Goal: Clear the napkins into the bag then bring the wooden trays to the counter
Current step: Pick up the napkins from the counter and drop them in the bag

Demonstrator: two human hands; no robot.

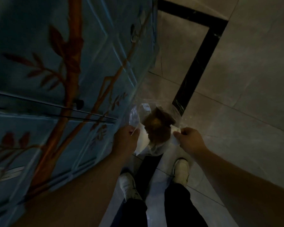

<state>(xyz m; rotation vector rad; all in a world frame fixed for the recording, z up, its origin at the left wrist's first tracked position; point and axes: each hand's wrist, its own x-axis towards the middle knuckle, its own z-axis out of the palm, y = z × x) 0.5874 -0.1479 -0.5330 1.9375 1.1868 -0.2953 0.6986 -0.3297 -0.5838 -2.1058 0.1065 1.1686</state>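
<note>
**Clear bag held open over the floor**

Head view, dim light. Seen in the centre of the frame, slightly below the middle: a thin, transparent plastic bag (152,128), crinkled, with pale glints along its folds. Held up above the tiled floor (244,79) by both hands, mouth toward the camera. Inside, a dark brown crumpled mass (156,126), probably napkins, though too dark to tell for sure; below it, some whitish material near the bag's lower edge.

Left hand (125,140), left of the bag: fingers pinched on the bag's rim. Right hand (189,139), right of the bag: fingers also closed on a pale bunch of the rim. Bare forearms running to the lower corners.

Filling the left half: a blue cabinet (56,71) painted with brown branches and leaves, just beside the bag. At the bottom centre: two white shoes (181,171) and dark trousers. Upper right: a black stripe in the floor.
</note>
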